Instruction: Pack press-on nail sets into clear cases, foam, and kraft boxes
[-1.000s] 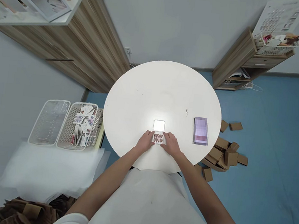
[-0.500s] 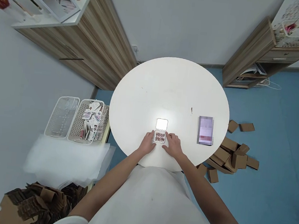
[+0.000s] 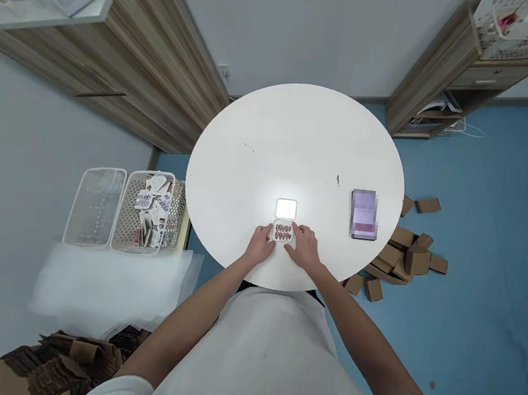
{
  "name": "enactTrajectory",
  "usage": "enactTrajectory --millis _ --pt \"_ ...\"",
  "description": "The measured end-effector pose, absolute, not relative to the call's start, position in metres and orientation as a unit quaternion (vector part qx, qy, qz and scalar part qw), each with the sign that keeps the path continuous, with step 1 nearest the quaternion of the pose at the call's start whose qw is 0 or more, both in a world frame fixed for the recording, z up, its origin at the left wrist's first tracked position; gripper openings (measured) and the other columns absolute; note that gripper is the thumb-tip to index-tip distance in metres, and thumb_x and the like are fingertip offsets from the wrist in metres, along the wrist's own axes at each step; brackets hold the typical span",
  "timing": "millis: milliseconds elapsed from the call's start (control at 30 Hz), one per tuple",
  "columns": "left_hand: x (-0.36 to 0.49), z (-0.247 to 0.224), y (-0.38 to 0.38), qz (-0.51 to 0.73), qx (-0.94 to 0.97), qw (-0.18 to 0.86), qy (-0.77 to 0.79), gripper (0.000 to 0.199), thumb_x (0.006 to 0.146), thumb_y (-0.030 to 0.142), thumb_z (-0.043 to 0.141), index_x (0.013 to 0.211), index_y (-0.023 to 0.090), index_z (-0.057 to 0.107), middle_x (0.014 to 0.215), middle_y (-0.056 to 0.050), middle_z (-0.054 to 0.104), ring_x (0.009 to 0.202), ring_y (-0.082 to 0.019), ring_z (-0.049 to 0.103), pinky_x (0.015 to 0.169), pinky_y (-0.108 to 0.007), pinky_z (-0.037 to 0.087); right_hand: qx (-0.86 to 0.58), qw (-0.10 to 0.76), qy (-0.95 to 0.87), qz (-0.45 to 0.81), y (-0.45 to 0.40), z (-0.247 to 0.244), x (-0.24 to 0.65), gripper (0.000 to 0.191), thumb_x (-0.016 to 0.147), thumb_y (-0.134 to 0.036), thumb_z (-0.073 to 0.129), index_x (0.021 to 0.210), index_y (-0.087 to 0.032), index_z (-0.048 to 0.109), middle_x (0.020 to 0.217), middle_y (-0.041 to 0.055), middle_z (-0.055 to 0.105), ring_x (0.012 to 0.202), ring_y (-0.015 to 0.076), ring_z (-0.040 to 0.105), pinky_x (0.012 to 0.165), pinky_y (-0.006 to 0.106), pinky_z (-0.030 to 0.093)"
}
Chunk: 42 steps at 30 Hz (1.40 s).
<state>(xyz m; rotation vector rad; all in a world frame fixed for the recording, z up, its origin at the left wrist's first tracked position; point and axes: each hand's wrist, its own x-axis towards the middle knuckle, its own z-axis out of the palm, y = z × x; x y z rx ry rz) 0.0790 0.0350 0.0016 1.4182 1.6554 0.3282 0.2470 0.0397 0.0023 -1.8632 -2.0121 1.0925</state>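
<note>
On the white table (image 3: 263, 116), near its front edge, lies a small clear plastic case (image 3: 283, 240) with its lid (image 3: 286, 209) folded back, away from me. Two rows of reddish press-on nails (image 3: 283, 231) fill the case. My left hand (image 3: 259, 245) grips the case's left side, with the fingers at the edge and the thumb lower down. From the right, my right hand (image 3: 303, 247) holds the opposite side in the same way. The lid reflects bright light.
A pixelated purple phone-like object (image 3: 364, 214) lies on the table's right. Left of the table are a white basket of cards and packets (image 3: 124, 208), a clear bin (image 3: 95, 208) and flattened cardboard (image 3: 57, 370). Small brown boxes (image 3: 417, 262) are heaped on the floor at right.
The view has shifted slightly, so the table sits higher in the picture. Both hands stay at the sides of the case, which remains open.
</note>
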Motion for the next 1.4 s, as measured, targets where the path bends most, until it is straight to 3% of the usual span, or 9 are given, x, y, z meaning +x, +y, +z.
enactTrajectory --millis 133,333,667,800,1033,1267,1400 --pt "0.08 -0.001 0.035 0.142 0.551 0.467 0.677 0.05 0.073 0.018 0.051 0.121 0.018 0.039 0.097 -0.007 0.048 0.078 -0.013 0.049 0.073 -0.028 0.043 -0.641 0.197 -0.567 0.478 0.036 0.001 0.239 0.07 0.068 -0.027 0.056 0.131 -0.023 0.025 0.117 0.0088 0.043 0.102 0.0211 0.046 0.085 0.037 0.041" --pt "0.06 0.012 0.025 0.217 0.531 0.478 0.665 0.043 0.071 0.025 0.056 0.113 0.018 0.048 0.094 -0.005 0.052 0.077 -0.013 0.05 0.071 -0.027 0.043 -0.648 0.309 -0.457 0.525 0.024 0.015 0.22 0.056 0.065 -0.027 0.06 0.118 -0.019 0.045 0.107 0.0068 0.051 0.081 0.0137 0.054 0.078 0.032 0.047" --pt "0.025 0.041 0.018 0.352 0.457 0.521 0.629 0.033 0.068 0.031 0.06 0.097 0.015 0.054 0.09 -0.005 0.057 0.061 -0.009 0.055 0.061 -0.025 0.045 -0.587 0.407 -0.455 0.532 -0.002 0.059 0.19 0.049 0.065 -0.031 0.06 0.112 -0.02 0.051 0.106 0.0073 0.052 0.076 0.0118 0.056 0.073 0.032 0.048" --pt "0.021 0.047 0.012 0.368 0.456 0.533 0.611 0.031 0.066 0.03 0.061 0.093 0.015 0.055 0.087 -0.005 0.058 0.061 -0.009 0.055 0.061 -0.026 0.045 -0.581 0.435 -0.453 0.517 -0.012 0.065 0.185 0.049 0.064 -0.032 0.062 0.111 -0.021 0.051 0.106 0.0071 0.05 0.077 0.0119 0.054 0.072 0.031 0.049" --pt "0.011 0.062 0.004 0.37 0.423 0.647 0.516 0.033 0.068 0.039 0.06 0.09 0.016 0.055 0.074 -0.002 0.062 0.061 -0.009 0.055 0.062 -0.025 0.043 -0.567 0.476 -0.384 0.552 -0.018 0.075 0.191 0.041 0.062 -0.033 0.065 0.101 -0.02 0.058 0.098 0.0053 0.056 0.073 0.0119 0.055 0.073 0.03 0.046" --pt "0.005 0.074 0.008 0.373 0.376 0.7 0.479 0.041 0.06 0.04 0.068 0.09 0.015 0.056 0.077 -0.004 0.062 0.065 -0.01 0.056 0.063 -0.025 0.042 -0.483 0.459 -0.292 0.686 0.001 0.091 0.187 0.04 0.067 -0.045 0.06 0.1 -0.022 0.06 0.094 0.0059 0.064 0.076 0.0165 0.059 0.071 0.031 0.046" --pt "0.004 0.076 0.006 0.368 0.35 0.724 0.466 0.045 0.062 0.04 0.068 0.098 0.016 0.055 0.083 -0.006 0.064 0.069 -0.012 0.058 0.066 -0.026 0.042 -0.49 0.469 -0.291 0.674 0.01 0.092 0.183 0.039 0.066 -0.041 0.062 0.102 -0.025 0.058 0.094 0.0036 0.064 0.076 0.0155 0.059 0.069 0.029 0.045"
